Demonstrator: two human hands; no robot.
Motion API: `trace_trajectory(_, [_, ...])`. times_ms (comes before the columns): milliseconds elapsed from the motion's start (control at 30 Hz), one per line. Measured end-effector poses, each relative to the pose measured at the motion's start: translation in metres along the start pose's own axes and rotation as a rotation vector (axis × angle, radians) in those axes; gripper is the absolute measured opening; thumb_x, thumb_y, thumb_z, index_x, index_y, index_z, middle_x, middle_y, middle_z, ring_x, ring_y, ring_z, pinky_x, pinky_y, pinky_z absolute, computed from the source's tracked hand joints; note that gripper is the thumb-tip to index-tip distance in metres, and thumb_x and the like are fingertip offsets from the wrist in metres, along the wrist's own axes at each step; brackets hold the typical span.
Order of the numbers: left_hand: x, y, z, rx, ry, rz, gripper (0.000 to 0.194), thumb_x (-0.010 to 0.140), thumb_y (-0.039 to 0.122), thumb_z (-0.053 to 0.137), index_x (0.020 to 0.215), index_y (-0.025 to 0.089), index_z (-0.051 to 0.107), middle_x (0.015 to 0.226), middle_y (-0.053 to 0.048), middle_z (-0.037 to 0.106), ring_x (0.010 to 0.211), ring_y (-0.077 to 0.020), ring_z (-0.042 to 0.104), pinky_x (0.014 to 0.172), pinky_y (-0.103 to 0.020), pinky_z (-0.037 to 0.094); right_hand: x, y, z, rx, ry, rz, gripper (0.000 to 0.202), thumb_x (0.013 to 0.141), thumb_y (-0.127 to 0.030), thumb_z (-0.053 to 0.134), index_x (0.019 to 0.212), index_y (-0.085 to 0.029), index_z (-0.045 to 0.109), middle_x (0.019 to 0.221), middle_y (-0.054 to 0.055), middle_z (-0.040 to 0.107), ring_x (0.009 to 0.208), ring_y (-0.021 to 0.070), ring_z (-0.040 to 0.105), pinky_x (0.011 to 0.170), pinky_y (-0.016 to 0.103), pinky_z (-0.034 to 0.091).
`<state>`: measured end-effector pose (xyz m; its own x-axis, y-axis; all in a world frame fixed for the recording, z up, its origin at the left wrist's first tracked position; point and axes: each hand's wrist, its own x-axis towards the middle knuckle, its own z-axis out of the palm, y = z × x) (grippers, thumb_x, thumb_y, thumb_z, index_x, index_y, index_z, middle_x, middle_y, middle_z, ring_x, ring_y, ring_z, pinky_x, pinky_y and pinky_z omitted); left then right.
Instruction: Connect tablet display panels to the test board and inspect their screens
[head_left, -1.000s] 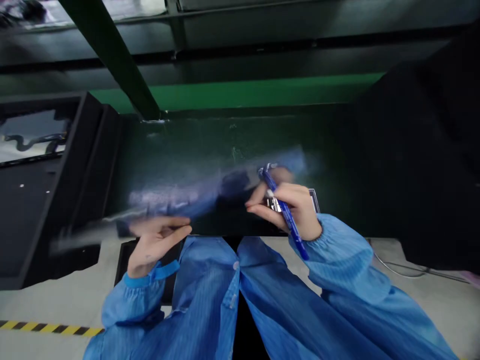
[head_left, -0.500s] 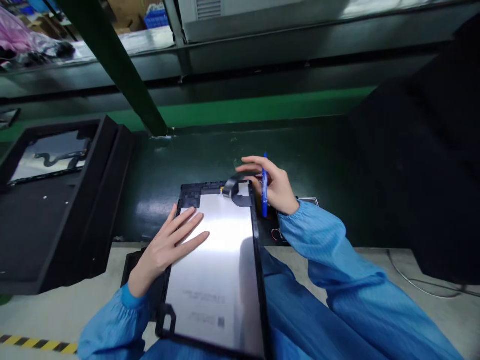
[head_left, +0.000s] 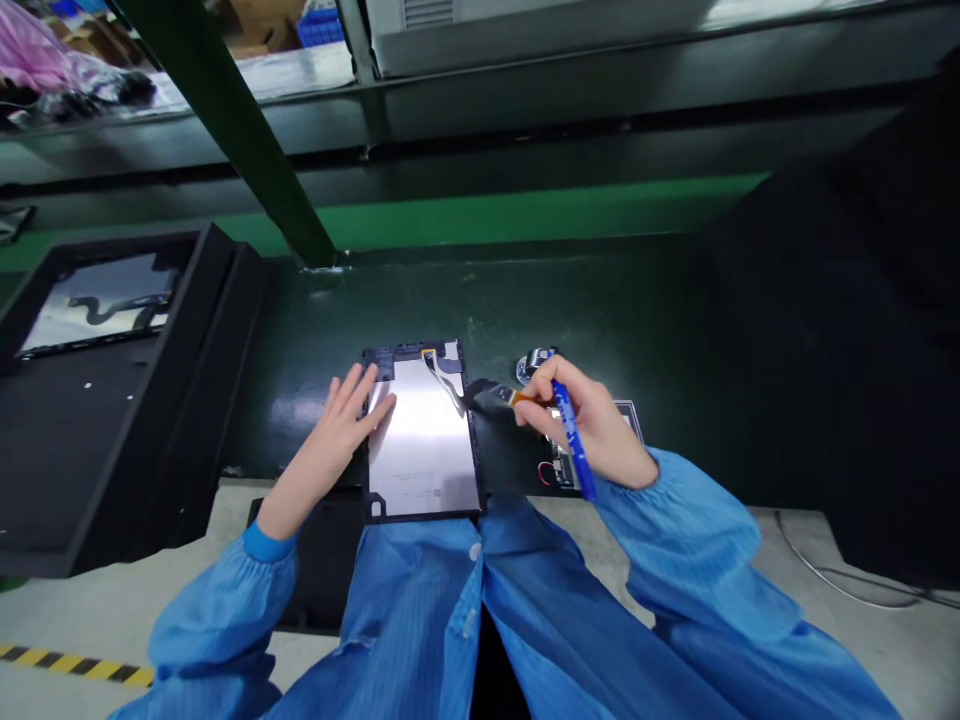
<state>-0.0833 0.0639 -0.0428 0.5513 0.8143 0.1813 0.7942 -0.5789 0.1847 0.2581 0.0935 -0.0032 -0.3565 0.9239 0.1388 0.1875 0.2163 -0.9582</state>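
A display panel [head_left: 424, 440] with a silvery back and black frame lies on the dark green bench, its near end by my lap. My left hand [head_left: 341, 425] rests at its left edge, fingers spread, fingertips over the back. In my right hand [head_left: 581, 410] is a small brush [head_left: 499, 393] with an orange handle, metal band and dark bristles. The bristles are over the panel's right edge, close to a loose flex cable [head_left: 446, 385]; whether they touch it, I cannot tell. A blue pen [head_left: 574, 440] is also tucked in that hand.
Beyond my right hand sits a small round metallic object [head_left: 529, 365]. Partly under that hand lies a flat part with a circuit board and red wire [head_left: 546, 472]. A black tray [head_left: 67, 430] at left holds another panel [head_left: 101, 300]. A green post [head_left: 247, 150] rises behind.
The panel has gone from raised near me to flat on the bench. My right hand has moved right and down from the flex cable, and a brush now shows in it.
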Motion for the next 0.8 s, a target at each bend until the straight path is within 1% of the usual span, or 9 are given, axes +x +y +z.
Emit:
trace_trajectory(67, [0.01,0.012,-0.008,-0.074,0.081,-0.098,0.067,0.092,-0.006,0.031,0.15,0.024,0.048,0.167,-0.016,0.032,0.158,-0.0331,0.012,0.12,-0.072,0.023,-0.003,0.001,0.008,-0.1,-0.048,-0.034,0.024,0.093,-0.028,0.06,0.083,-0.025,0.038,0.074,-0.002,0.066,0.066,0.0141,0.065,0.065,0.026,0.047])
trace_trajectory(133, [0.026,0.032,-0.013,-0.225,0.174,-0.125,0.055,0.095,0.004,0.04,0.144,0.023,0.053,0.157,-0.014,0.051,0.154,-0.031,0.033,0.122,-0.068,0.025,-0.003,0.003,0.018,-0.157,-0.11,-0.055,0.022,0.093,-0.027,0.058,0.084,-0.025,0.037,0.074,-0.003,0.066,0.062,0.0133,0.062,0.062,0.025,0.044])
trace_trajectory(200, [0.045,0.053,-0.013,-0.386,0.228,-0.108,0.039,0.093,0.012,0.05,0.128,0.021,0.065,0.13,-0.01,0.071,0.135,-0.0283,0.056,0.122,-0.063,0.029,-0.002,0.006,0.028,-0.181,-0.157,-0.099,0.021,0.092,-0.025,0.056,0.084,-0.025,0.037,0.073,-0.004,0.063,0.057,0.0118,0.056,0.058,0.024,0.04])
trace_trajectory(267, [0.061,0.069,-0.01,-0.524,0.185,-0.081,0.023,0.088,0.015,0.056,0.104,0.02,0.071,0.101,-0.006,0.077,0.109,-0.0253,0.067,0.119,-0.059,0.035,0.001,0.007,0.034,-0.194,-0.175,-0.161,0.02,0.092,-0.023,0.054,0.083,-0.025,0.037,0.072,-0.005,0.059,0.056,0.0108,0.05,0.058,0.023,0.038])
trace_trajectory(400, [0.075,0.076,-0.004,-0.738,0.056,-0.088,0.01,0.08,0.014,0.059,0.076,0.02,0.065,0.079,-0.004,0.07,0.087,-0.0222,0.063,0.093,-0.044,0.051,0.004,0.006,0.038,-0.183,-0.183,-0.194,0.02,0.092,-0.021,0.053,0.082,-0.025,0.036,0.073,-0.004,0.053,0.061,0.0111,0.046,0.061,0.022,0.038])
trace_trajectory(533, [0.077,0.072,-0.001,-0.839,-0.025,-0.158,0.009,0.077,0.016,0.057,0.07,0.022,0.056,0.074,-0.002,0.063,0.078,-0.0197,0.058,0.073,-0.034,0.047,0.003,0.007,0.043,-0.14,-0.201,-0.164,0.02,0.093,-0.023,0.053,0.082,-0.025,0.036,0.071,-0.005,0.049,0.059,0.0107,0.041,0.059,0.022,0.036])
trace_trajectory(633, [0.076,0.073,-0.002,-0.873,-0.031,-0.182,0.011,0.081,0.021,0.06,0.071,0.022,0.056,0.074,-0.002,0.063,0.076,-0.0194,0.058,0.072,-0.033,0.046,0.001,0.008,0.046,-0.121,-0.2,-0.151,0.021,0.093,-0.024,0.054,0.081,-0.025,0.036,0.07,-0.006,0.049,0.057,0.0101,0.041,0.058,0.022,0.036])
trace_trajectory(700, [0.067,0.073,-0.011,-0.907,0.039,-0.216,0.012,0.086,0.025,0.063,0.074,0.021,0.062,0.077,-0.004,0.067,0.082,-0.0215,0.061,0.079,-0.036,0.048,0.001,0.008,0.042,-0.1,-0.153,-0.144,0.022,0.094,-0.025,0.055,0.081,-0.025,0.037,0.072,-0.005,0.055,0.058,0.0107,0.048,0.059,0.023,0.04])
trace_trajectory(800, [0.03,0.067,-0.033,-0.993,0.166,-0.351,0.024,0.095,0.035,0.059,0.08,0.022,0.072,0.084,-0.007,0.072,0.094,-0.0258,0.065,0.091,-0.04,0.049,0.006,0.016,0.019,-0.075,0.102,-0.153,0.02,0.093,-0.026,0.061,0.087,-0.026,0.041,0.086,0.001,0.068,0.075,0.0162,0.065,0.073,0.03,0.051])
